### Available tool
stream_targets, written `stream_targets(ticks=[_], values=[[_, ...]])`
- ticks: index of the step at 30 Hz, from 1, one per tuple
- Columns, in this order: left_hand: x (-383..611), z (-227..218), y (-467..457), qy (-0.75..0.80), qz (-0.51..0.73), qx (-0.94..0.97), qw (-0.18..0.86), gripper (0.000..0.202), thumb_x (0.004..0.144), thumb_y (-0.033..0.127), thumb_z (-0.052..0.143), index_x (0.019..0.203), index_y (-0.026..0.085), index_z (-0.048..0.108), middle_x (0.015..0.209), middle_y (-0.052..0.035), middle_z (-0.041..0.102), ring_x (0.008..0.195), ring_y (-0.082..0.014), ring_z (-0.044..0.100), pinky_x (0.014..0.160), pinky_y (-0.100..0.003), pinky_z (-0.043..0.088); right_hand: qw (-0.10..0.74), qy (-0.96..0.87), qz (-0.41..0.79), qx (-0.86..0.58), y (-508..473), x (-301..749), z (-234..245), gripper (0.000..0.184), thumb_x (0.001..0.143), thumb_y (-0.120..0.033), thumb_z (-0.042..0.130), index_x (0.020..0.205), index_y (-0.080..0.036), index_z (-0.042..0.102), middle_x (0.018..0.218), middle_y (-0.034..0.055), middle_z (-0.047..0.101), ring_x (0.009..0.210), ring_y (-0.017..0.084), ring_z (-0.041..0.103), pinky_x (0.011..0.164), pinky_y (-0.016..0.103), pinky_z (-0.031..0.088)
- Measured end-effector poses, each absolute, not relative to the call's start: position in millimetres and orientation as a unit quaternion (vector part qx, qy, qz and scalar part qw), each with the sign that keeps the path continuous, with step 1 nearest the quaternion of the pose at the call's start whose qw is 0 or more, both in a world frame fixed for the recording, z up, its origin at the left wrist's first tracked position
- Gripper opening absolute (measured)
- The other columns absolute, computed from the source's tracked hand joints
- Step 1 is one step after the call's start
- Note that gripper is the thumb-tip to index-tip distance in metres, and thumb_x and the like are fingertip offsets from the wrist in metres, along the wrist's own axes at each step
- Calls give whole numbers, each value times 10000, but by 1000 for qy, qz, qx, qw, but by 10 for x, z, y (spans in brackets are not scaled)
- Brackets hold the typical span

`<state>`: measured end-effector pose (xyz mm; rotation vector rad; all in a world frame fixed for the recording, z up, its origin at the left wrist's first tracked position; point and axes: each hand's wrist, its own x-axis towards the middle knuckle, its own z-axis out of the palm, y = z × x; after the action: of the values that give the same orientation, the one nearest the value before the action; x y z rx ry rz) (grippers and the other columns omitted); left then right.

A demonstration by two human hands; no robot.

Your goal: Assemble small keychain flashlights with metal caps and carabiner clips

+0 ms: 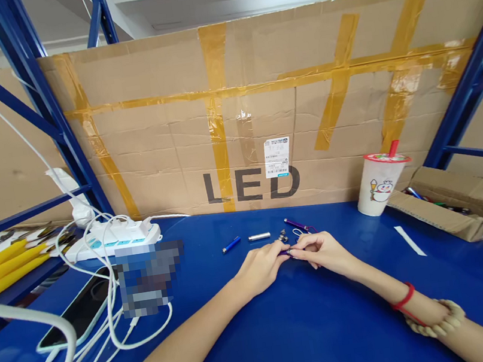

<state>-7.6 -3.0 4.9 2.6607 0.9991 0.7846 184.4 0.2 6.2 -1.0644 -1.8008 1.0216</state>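
Note:
My left hand (261, 267) and my right hand (322, 252) meet fingertip to fingertip over the blue table (291, 331), both pinched on a small purple part (287, 253) between them. Just beyond the fingers lie a blue tube (231, 244), a silver tube (259, 237), small metal bits (282, 236) and a purple piece with a cord loop (297, 225). A red band and a bead bracelet (432, 322) sit on my right wrist.
A white power strip (114, 239) with white cables and a phone (82, 310) lie at the left. A paper cup with a red straw (380, 181) and an open cardboard box (458, 206) stand at the right. A taped cardboard wall marked LED (240, 114) closes the back.

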Motion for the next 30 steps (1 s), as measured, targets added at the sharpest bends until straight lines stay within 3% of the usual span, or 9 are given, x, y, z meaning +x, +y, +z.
stream_targets(ticks=[30], values=[[-95, 18, -45, 320, 303, 896, 62, 55, 895, 223, 431, 887, 186, 472, 974, -26, 654, 886, -172, 627, 726, -257, 484, 421, -750, 317, -401, -52, 1800, 55, 327, 678, -453, 660, 612, -138, 600, 668, 14, 550, 354, 48, 474, 334, 190, 371]])
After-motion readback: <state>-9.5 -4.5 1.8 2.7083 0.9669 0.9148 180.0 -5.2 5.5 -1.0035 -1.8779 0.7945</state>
